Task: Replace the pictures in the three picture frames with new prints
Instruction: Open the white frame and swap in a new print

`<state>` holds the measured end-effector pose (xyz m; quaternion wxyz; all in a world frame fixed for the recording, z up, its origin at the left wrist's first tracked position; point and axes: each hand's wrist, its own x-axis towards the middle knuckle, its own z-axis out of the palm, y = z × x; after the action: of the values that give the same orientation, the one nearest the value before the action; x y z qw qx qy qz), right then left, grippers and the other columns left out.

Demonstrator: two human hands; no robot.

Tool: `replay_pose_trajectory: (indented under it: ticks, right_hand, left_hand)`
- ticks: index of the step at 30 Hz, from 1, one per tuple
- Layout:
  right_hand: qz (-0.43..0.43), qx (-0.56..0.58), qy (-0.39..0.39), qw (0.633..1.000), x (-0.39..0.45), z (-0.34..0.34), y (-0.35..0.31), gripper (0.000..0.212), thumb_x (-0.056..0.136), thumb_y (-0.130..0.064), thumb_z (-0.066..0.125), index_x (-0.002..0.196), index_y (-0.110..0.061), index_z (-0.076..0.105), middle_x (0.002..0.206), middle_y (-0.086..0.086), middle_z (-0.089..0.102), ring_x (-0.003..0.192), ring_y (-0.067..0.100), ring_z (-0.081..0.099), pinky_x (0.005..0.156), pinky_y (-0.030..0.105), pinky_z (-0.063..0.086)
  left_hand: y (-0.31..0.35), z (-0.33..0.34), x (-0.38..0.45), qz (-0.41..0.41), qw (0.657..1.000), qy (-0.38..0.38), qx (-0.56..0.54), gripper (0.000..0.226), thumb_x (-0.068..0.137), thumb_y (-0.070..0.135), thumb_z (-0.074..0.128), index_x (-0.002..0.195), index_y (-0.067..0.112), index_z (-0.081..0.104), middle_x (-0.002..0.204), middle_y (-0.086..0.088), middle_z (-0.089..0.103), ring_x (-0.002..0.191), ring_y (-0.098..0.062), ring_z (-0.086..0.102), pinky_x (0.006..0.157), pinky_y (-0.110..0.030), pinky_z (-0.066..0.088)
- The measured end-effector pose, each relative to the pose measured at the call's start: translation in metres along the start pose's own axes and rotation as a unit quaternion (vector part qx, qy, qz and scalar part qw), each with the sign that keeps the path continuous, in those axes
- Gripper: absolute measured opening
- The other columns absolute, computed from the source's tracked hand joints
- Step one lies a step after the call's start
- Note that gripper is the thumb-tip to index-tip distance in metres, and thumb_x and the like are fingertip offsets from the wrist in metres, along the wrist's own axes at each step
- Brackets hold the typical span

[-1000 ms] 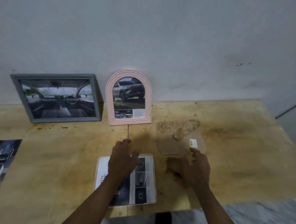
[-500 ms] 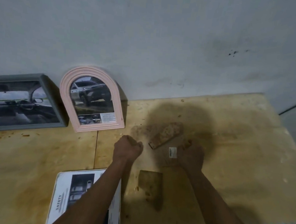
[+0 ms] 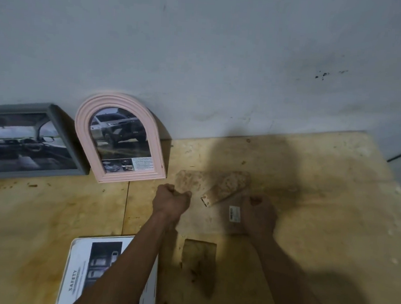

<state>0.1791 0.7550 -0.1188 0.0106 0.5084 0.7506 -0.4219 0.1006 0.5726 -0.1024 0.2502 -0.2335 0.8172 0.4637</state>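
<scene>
A brown backing board [image 3: 199,182] with a stand flap [image 3: 225,188] and a small white label [image 3: 234,213] lies flat on the wooden table [image 3: 322,196]. My left hand [image 3: 172,202] grips its left edge with curled fingers. My right hand [image 3: 259,215] grips its right edge near the label. A white frame [image 3: 77,271] holding a print marked SAFETY lies flat at the near left, partly under my left forearm. A pink arched frame [image 3: 82,129] and a grey frame [image 3: 61,132], both with car pictures, lean on the wall.
The white wall [image 3: 225,58] rises right behind the table. A dark brown rectangular patch [image 3: 199,258] lies between my forearms. The table's right edge [image 3: 384,150] runs diagonally at the far right, and bare wood stretches to the right of the board.
My left hand left the white frame and moved right to the board's left edge. My right hand closed on its right edge. The view has swung right and closer.
</scene>
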Motion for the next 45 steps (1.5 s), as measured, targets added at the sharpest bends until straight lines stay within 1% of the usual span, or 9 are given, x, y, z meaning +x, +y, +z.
replay_pose_trajectory:
  ticks: [7,12,18,23,28,31,34,39,45]
  right_hand:
    - [-0.011,0.021,-0.046,0.999,-0.012,-0.014,-0.003,0.068,0.082,-0.058,0.064,0.128,-0.009,0.057,0.128,0.014,0.059,0.115,0.032,0.056,0.093,0.039,0.047]
    - [-0.005,0.118,-0.124,0.985,-0.055,-0.021,-0.013,0.105,0.053,-0.076,0.071,0.139,-0.019,0.049,0.130,0.008,0.057,0.111,0.031,0.059,0.088,0.053,0.054]
    - [-0.060,0.121,-0.104,0.985,-0.154,0.003,-0.006,0.079,0.073,-0.055,0.077,0.135,-0.014,0.050,0.127,0.009,0.058,0.105,0.027,0.060,0.087,0.049,0.054]
    - [-0.097,0.122,-0.096,0.983,-0.236,0.035,0.024,0.068,0.078,-0.042,0.076,0.136,-0.020,0.047,0.130,0.009,0.055,0.108,0.030,0.056,0.085,0.037,0.046]
    - [-0.074,0.089,-0.062,0.991,-0.284,0.056,0.049,0.059,0.079,-0.041,0.076,0.130,-0.025,0.052,0.113,0.011,0.062,0.086,0.025,0.053,0.075,0.032,0.039]
    - [-0.075,0.075,-0.032,0.994,-0.285,0.057,0.059,0.062,0.078,-0.043,0.077,0.132,-0.024,0.052,0.115,0.014,0.062,0.099,0.034,0.058,0.084,0.039,0.043]
    - [-0.080,0.072,-0.011,0.994,-0.275,0.058,0.062,0.057,0.078,-0.042,0.077,0.128,-0.026,0.055,0.118,0.010,0.062,0.103,0.034,0.057,0.085,0.039,0.043]
    - [-0.102,0.058,-0.004,0.993,-0.251,0.073,0.059,0.061,0.076,-0.051,0.074,0.129,-0.030,0.052,0.124,0.008,0.061,0.110,0.035,0.057,0.092,0.049,0.047]
    - [-0.131,0.050,-0.003,0.990,-0.237,0.088,0.056,0.055,0.080,-0.040,0.075,0.128,-0.023,0.054,0.120,0.010,0.062,0.109,0.034,0.057,0.087,0.042,0.044]
  left_hand:
    - [0.008,-0.017,-0.025,0.026,0.985,-0.072,-0.157,0.025,0.088,0.011,0.072,0.098,0.019,0.051,0.106,-0.022,0.067,0.078,-0.019,0.056,0.068,-0.031,0.045]
    - [-0.006,-0.065,-0.051,0.023,0.970,-0.109,-0.218,0.028,0.087,0.006,0.073,0.101,0.015,0.050,0.109,-0.025,0.069,0.084,-0.030,0.067,0.074,-0.044,0.054]
    - [-0.065,-0.141,-0.081,0.010,0.973,-0.094,-0.211,0.038,0.085,0.015,0.077,0.111,0.023,0.052,0.120,-0.013,0.063,0.112,-0.032,0.061,0.099,-0.049,0.051]
    - [-0.138,-0.195,-0.102,0.004,0.974,-0.053,-0.221,0.023,0.080,0.008,0.079,0.084,0.014,0.057,0.099,-0.022,0.068,0.086,-0.033,0.064,0.074,-0.042,0.053]
    - [-0.193,-0.229,-0.111,0.021,0.984,-0.029,-0.176,0.010,0.081,0.017,0.074,0.079,0.012,0.065,0.082,-0.013,0.067,0.070,-0.025,0.058,0.063,-0.037,0.048]
    - [-0.218,-0.240,-0.104,0.049,0.993,0.036,-0.105,0.015,0.084,0.024,0.075,0.077,0.013,0.067,0.074,-0.006,0.070,0.070,-0.023,0.065,0.064,-0.038,0.056]
    - [-0.228,-0.249,-0.093,0.078,0.992,0.100,-0.006,0.012,0.085,0.026,0.073,0.085,0.017,0.066,0.080,0.001,0.068,0.080,-0.021,0.064,0.073,-0.032,0.049]
    - [-0.235,-0.247,-0.057,0.101,0.985,0.093,0.103,0.028,0.086,0.031,0.075,0.109,0.016,0.070,0.095,-0.006,0.072,0.091,-0.024,0.066,0.079,-0.029,0.049]
    - [-0.240,-0.240,-0.042,0.096,0.985,0.089,0.112,0.016,0.080,0.028,0.080,0.093,0.022,0.073,0.086,-0.004,0.073,0.085,-0.025,0.069,0.079,-0.035,0.056]
